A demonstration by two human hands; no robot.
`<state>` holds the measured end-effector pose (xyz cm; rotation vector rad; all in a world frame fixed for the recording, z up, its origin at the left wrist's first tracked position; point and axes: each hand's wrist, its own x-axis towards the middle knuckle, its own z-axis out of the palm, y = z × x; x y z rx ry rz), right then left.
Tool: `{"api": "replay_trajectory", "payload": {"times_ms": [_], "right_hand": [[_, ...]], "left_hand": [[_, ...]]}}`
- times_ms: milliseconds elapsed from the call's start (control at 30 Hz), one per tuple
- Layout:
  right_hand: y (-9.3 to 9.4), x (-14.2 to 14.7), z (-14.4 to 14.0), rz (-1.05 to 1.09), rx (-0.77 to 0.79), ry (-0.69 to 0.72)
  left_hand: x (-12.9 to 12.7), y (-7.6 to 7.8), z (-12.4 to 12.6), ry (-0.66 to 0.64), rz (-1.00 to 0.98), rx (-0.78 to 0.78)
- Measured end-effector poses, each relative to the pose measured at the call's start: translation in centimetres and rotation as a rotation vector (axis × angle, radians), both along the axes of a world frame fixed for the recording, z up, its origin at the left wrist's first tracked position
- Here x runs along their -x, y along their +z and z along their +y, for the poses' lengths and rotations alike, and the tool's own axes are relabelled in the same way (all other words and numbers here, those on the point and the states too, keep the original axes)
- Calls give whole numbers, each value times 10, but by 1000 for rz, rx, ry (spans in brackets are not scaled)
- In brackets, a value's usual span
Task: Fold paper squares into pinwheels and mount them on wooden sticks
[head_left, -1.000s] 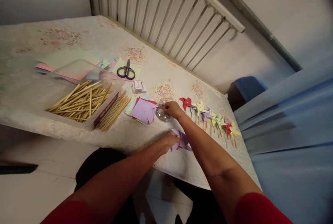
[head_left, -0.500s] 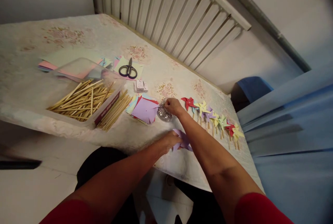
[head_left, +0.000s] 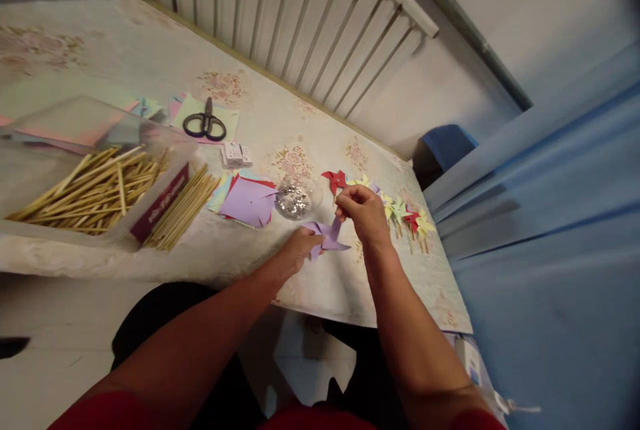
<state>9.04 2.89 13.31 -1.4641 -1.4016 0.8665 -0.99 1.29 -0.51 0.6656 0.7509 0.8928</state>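
Note:
A purple paper pinwheel point(head_left: 331, 238), its blades partly curled up, is pinched at its left side by my left hand point(head_left: 300, 247). Just above it, my right hand point(head_left: 361, 209) has thumb and forefinger pressed together. One raised purple blade reaches close to these fingertips; what they pinch is too small to make out. Behind my hands stands a clear round dish point(head_left: 294, 198) with many small silvery pins. Left of the dish lies a stack of cut paper squares point(head_left: 250, 202), purple on top.
Finished pinwheels on sticks point(head_left: 400, 211) lie in a row at the right. A clear plastic box point(head_left: 95, 238) of wooden sticks stands at left, more sticks point(head_left: 183, 211) beside it. Black scissors point(head_left: 205, 125) rest on paper behind small white boxes point(head_left: 235, 155). A radiator point(head_left: 280, 23) borders the table.
My right hand has left the dish of pins and come over to the purple pinwheel. The pinwheel is now lifted and turned more into view in my left hand. The view has shifted right.

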Motion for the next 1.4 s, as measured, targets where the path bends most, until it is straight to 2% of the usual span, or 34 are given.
{"api": "replay_trajectory", "payload": {"times_ms": [67, 167, 333, 500, 667, 800, 900, 967, 1233, 1333, 1400], "right_hand": [[-6, -11, -27, 61, 4, -86], [-27, -18, -64, 160, 45, -181], [-66, -23, -100, 243, 187, -174], [-101, -31, -112, 39, 332, -177], [-127, -28, -115, -249, 261, -119], [-124, -22, -115, -575, 172, 13], [-116, -19, -113, -802, 213, 104], [-113, -19, -111, -868, 255, 153], [-114, -25, -100, -774, 276, 242], [-114, -27, -101, -666, 275, 260], [-114, -29, -101, -543, 344, 276]], "left_hand": [[0, 1, 1, 25, -24, -28], [1, 3, 3, 55, -55, -78], [3, 8, 2, 58, -51, -87], [1, 7, 3, 83, -75, -67], [0, 6, 5, 97, -117, -22], [0, 5, 5, 96, -121, -15], [0, 5, 4, 91, -112, -10], [0, 6, 4, 90, -108, 0], [2, 9, 3, 83, -101, 23], [2, 7, 3, 72, -85, 14], [1, 6, 4, 77, -66, 9]]}}
